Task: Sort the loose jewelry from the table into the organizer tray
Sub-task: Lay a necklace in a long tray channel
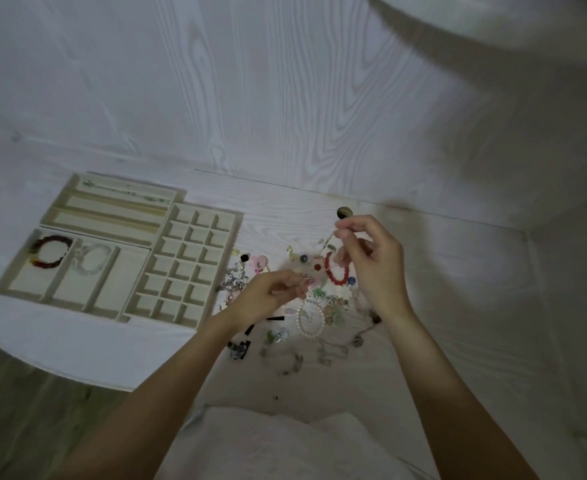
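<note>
A heap of loose jewelry lies on the white table, with a red bead bracelet and a pearl bracelet in it. My right hand is raised above the heap and pinches the upper end of a thin beaded chain that hangs down. My left hand pinches the lower end of the chain just above the heap. The beige organizer tray sits to the left. A dark red bracelet and a clear bracelet lie in its front compartments, a thin chain in its back slot.
The grid of small square compartments stands right beside the heap. A dark round bead lies near the wall behind my right hand. The table's front edge curves at the lower left, over wooden floor. White cloth covers my lap.
</note>
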Available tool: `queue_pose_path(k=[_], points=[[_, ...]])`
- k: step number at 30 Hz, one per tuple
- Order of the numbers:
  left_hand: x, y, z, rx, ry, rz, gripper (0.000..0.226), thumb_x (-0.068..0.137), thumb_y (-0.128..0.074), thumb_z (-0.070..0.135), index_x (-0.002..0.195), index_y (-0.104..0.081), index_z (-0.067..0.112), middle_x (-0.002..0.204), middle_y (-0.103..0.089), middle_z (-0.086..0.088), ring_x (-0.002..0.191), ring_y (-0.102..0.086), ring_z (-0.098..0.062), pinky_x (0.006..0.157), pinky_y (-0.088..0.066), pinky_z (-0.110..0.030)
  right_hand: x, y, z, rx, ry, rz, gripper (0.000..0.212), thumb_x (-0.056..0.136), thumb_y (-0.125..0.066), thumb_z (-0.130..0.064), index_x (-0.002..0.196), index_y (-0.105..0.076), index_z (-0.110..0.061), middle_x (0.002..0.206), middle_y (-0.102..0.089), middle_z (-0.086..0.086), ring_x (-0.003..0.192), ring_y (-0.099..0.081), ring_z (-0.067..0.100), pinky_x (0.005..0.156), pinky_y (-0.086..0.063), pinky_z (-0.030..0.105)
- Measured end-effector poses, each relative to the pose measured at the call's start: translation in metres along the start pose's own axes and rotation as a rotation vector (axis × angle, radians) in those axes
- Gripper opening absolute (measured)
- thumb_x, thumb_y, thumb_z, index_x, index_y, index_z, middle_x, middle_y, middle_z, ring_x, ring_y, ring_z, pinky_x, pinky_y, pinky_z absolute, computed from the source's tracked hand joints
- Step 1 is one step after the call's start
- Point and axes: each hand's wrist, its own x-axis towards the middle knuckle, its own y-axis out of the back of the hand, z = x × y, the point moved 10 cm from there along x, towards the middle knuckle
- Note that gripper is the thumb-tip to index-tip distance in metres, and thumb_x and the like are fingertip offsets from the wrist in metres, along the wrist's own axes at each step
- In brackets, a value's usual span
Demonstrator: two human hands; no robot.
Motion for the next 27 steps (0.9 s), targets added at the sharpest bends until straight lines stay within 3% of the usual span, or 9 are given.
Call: queue_pose_path(k=[5, 8, 11, 13, 18, 20, 23, 25, 27], points=[[-0.005, 0.021, -0.022, -0.014, 0.045, 0.07, 0.015, 0.092, -0.06, 0.016, 0.083, -0.07, 0.009, 0.085, -0.071, 0.009, 0.089, -0.065, -0.011, 0.085, -0.047, -0.026, 0.006, 0.034, 0.036, -0.06, -0.122, 0.158, 0.012, 0.091, -0.057, -0.007, 0.09, -0.064, -0.016, 0.075, -0.06, -0.013, 0.051, -0.046, 0.007, 0.054, -0.039, 0.023], [-0.011, 0.034, -0.027, -0.106, 0.086, 0.124, 0.014, 0.091, -0.06, 0.01, 0.094, -0.073, 0.008, 0.096, -0.074, 0.004, 0.095, -0.067, -0.01, 0.084, -0.047, -0.016, 0.003, 0.044, 0.059, -0.123, -0.179, 0.157, 0.014, 0.09, -0.058, -0.007, 0.089, -0.066, -0.017, 0.08, -0.064, -0.01, 0.054, -0.055, 0.008, 0.059, -0.045, 0.025], [-0.012, 0.038, -0.025, -0.063, 0.071, 0.107, 0.017, 0.092, -0.058, 0.012, 0.102, -0.072, 0.009, 0.104, -0.072, -0.003, 0.1, -0.066, -0.007, 0.084, -0.046, -0.013, 0.0, 0.036, 0.068, -0.176, -0.179, 0.067, 0.012, 0.09, -0.06, -0.008, 0.089, -0.068, -0.017, 0.083, -0.068, -0.006, 0.069, -0.066, 0.009, 0.069, -0.054, 0.028], [-0.013, 0.046, -0.019, -0.081, 0.066, 0.143, 0.021, 0.093, -0.056, 0.013, 0.107, -0.07, 0.006, 0.102, -0.072, -0.004, 0.094, -0.067, -0.007, 0.081, -0.048, -0.014, -0.001, 0.031, 0.063, -0.271, -0.107, 0.028, 0.013, 0.089, -0.061, -0.008, 0.089, -0.069, -0.018, 0.084, -0.068, -0.009, 0.078, -0.066, 0.007, 0.073, -0.052, 0.022], [-0.039, 0.105, -0.009, -0.054, 0.006, 0.322, 0.02, 0.093, -0.054, 0.016, 0.109, -0.064, 0.022, 0.093, -0.074, 0.003, 0.088, -0.07, -0.014, 0.08, -0.054, -0.026, 0.001, 0.014, 0.057, -0.414, 0.006, -0.108, 0.012, 0.084, -0.068, -0.006, 0.09, -0.073, -0.015, 0.084, -0.068, -0.012, 0.08, -0.065, 0.003, 0.073, -0.049, 0.012], [-0.053, 0.13, -0.016, 0.01, 0.029, 0.342, 0.014, 0.093, -0.056, 0.014, 0.106, -0.061, 0.015, 0.091, -0.074, -0.001, 0.088, -0.07, -0.017, 0.078, -0.055, -0.03, 0.0, -0.004, 0.056, -0.463, 0.042, -0.212, 0.011, 0.081, -0.071, -0.007, 0.089, -0.074, -0.013, 0.083, -0.07, -0.008, 0.075, -0.066, 0.005, 0.072, -0.051, 0.013], [-0.081, 0.169, -0.022, 0.121, 0.049, 0.361, 0.01, 0.087, -0.068, 0.026, 0.089, -0.066, 0.016, 0.085, -0.074, 0.0, 0.086, -0.069, -0.024, 0.074, -0.052, -0.04, -0.003, -0.052, 0.042, -0.609, 0.259, -0.407, 0.01, 0.078, -0.074, -0.007, 0.085, -0.074, -0.014, 0.079, -0.07, -0.005, 0.067, -0.06, 0.004, 0.065, -0.05, 0.019], [-0.102, 0.197, -0.018, 0.193, 0.018, 0.389, 0.009, 0.081, -0.073, 0.028, 0.082, -0.072, 0.02, 0.082, -0.073, 0.002, 0.081, -0.068, -0.019, 0.077, -0.051, -0.036, -0.008, -0.092, 0.032, -0.71, 0.43, -0.526, 0.011, 0.077, -0.074, -0.004, 0.083, -0.072, -0.013, 0.078, -0.068, -0.004, 0.064, -0.058, 0.006, 0.06, -0.048, 0.022], [-0.119, 0.223, -0.016, 0.293, 0.002, 0.401, 0.005, 0.078, -0.071, 0.027, 0.081, -0.074, 0.024, 0.078, -0.072, 0.006, 0.074, -0.066, -0.009, 0.073, -0.05, -0.02, -0.009, -0.129, 0.028, -0.766, 0.516, -0.581, 0.012, 0.078, -0.072, -0.002, 0.083, -0.072, -0.012, 0.077, -0.066, -0.001, 0.064, -0.061, 0.014, 0.054, -0.05, 0.025]])
